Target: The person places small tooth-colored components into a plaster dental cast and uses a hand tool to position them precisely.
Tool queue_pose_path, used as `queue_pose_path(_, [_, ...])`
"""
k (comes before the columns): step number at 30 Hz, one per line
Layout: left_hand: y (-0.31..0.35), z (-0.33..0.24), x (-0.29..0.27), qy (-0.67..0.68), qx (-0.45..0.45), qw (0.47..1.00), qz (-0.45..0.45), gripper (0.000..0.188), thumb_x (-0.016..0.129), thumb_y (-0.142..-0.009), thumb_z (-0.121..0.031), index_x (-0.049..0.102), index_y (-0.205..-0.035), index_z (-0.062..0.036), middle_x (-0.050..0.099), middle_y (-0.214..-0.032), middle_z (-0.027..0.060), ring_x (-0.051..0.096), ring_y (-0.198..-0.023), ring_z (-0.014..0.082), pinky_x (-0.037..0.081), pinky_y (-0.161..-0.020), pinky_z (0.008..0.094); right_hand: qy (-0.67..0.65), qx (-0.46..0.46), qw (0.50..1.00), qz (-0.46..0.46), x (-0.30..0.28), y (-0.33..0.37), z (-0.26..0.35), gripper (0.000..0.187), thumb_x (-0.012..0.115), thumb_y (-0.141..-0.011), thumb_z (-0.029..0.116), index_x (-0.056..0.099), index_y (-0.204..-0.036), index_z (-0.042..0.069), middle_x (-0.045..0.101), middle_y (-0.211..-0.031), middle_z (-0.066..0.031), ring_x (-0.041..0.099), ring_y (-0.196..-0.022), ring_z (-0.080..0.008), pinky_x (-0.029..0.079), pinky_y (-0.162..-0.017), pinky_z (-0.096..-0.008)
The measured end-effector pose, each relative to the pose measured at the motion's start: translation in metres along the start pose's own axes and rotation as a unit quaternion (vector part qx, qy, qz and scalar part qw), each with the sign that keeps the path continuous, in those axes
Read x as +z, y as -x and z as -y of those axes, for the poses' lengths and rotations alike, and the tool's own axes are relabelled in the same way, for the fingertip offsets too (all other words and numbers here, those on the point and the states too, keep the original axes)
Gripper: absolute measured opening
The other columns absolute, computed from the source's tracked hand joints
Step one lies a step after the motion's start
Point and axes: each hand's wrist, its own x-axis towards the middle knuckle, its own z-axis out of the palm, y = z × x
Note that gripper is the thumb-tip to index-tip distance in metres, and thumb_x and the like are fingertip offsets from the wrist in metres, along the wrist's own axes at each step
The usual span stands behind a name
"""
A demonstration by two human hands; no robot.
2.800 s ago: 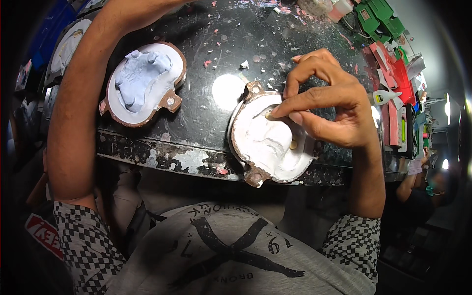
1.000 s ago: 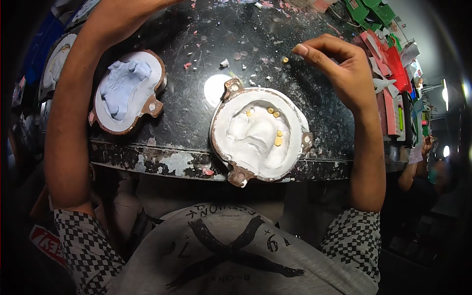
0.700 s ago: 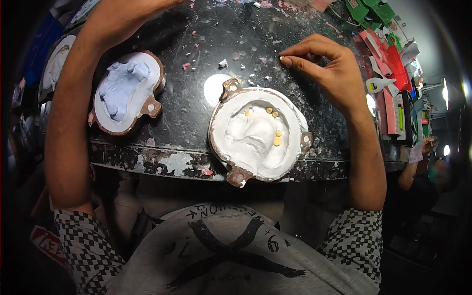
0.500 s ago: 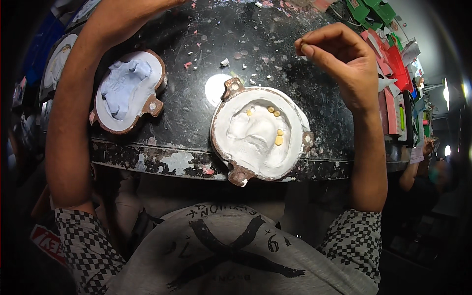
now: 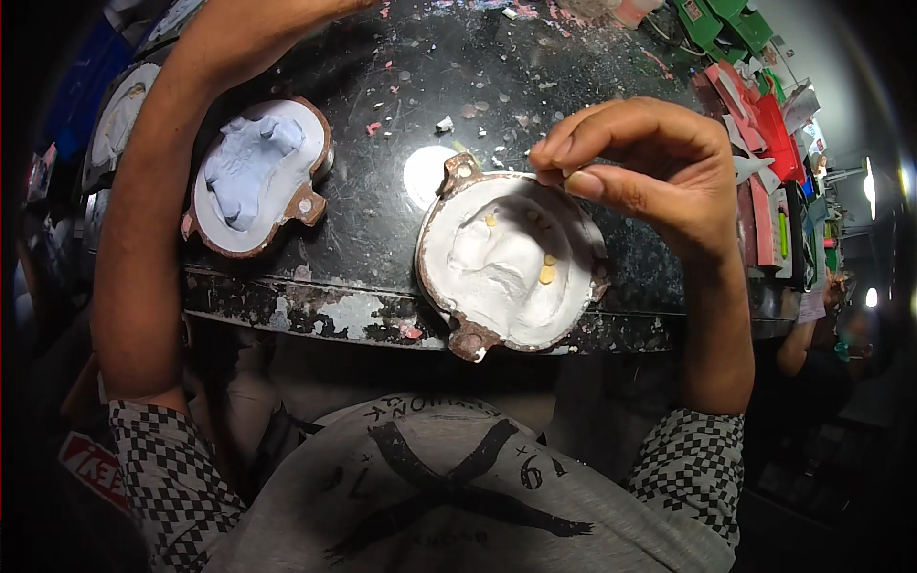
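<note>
A brown metal dental flask half (image 5: 470,341) filled with white plaster sits at the table's near edge. Several yellowish artificial teeth (image 5: 546,275) are set in its hollow. Over the far right rim hovers my right hand (image 5: 640,167), thumb and fingertips pinched together. A tiny pale bit shows at the fingertips, too small to name. My left arm reaches far forward along the left side. Only a sliver of my left hand (image 5: 355,5) shows at the top edge; its fingers are out of frame. Inside that arm lies another flask half (image 5: 310,203) with pale bluish dough (image 5: 250,158) on plaster.
The black tabletop (image 5: 382,86) is scratched and strewn with white and pink crumbs. A round white patch (image 5: 426,176) lies beside the plaster-filled flask. Red and green boxes (image 5: 781,124) crowd the right side. Another person (image 5: 812,334) is at the far right.
My right hand has moved left and nearer, from above the bare table to over the flask's far right rim, still pinched. My left arm has barely moved.
</note>
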Motion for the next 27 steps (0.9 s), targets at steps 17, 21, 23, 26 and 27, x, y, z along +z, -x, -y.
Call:
queue_pose_path(17, [-0.005,0.008,0.004,0.011,-0.013,1.000,-0.012,0.019,0.077,-0.098,-0.013,0.080,-0.113,-0.0018,0.080,-0.099,0.0072,0.074,-0.090,0.0125,0.058,-0.085,0.0268,0.276,-0.129,0.951,0.044,0.017,-0.004,0.004,0.026,0.084,-0.081,-0.002,0.079,-0.106,0.007,0.080,-0.095,-0.0028,0.076,-0.091,-0.0179,0.048,-0.113,-0.0555])
queue_pose_path(21, [-0.012,0.004,0.008,0.003,0.006,1.000,-0.002,0.019,0.077,-0.098,-0.013,0.080,-0.113,-0.0023,0.080,-0.099,0.0069,0.073,-0.089,0.0119,0.058,-0.084,0.0268,0.427,-0.159,0.889,0.047,0.020,-0.001,0.012,0.020,0.086,-0.080,0.006,0.077,-0.097,0.011,0.078,-0.090,0.0015,0.074,-0.087,-0.0183,0.047,-0.114,-0.0559])
queue_pose_path(23, [0.005,0.000,-0.009,-0.008,0.012,1.000,-0.010,0.018,0.077,-0.098,-0.012,0.080,-0.112,-0.0024,0.080,-0.098,0.0065,0.073,-0.088,0.0115,0.058,-0.083,0.0267,0.469,-0.220,0.854,0.054,0.031,-0.007,0.019,0.018,0.087,-0.078,0.010,0.077,-0.093,0.012,0.077,-0.087,0.0023,0.072,-0.086,-0.0178,0.047,-0.114,-0.0541])
queue_pose_path(26, [-0.007,0.003,0.001,0.017,0.030,0.999,0.015,0.017,0.077,-0.097,-0.012,0.080,-0.111,-0.0020,0.080,-0.097,0.0063,0.073,-0.089,0.0115,0.058,-0.084,0.0267,0.501,-0.221,0.836,0.041,0.027,-0.004,0.014,0.018,0.088,-0.076,0.012,0.077,-0.091,0.012,0.076,-0.086,0.0030,0.070,-0.086,-0.0176,0.048,-0.112,-0.0528])
queue_pose_path(27, [-0.018,0.009,0.013,0.029,0.040,0.998,0.025,0.017,0.077,-0.097,-0.012,0.080,-0.111,-0.0020,0.080,-0.097,0.0063,0.073,-0.089,0.0115,0.058,-0.084,0.0267,0.509,-0.209,0.834,0.032,0.021,0.000,0.010,0.018,0.088,-0.076,0.011,0.077,-0.090,0.012,0.076,-0.086,0.0033,0.070,-0.086,-0.0177,0.048,-0.112,-0.0527])
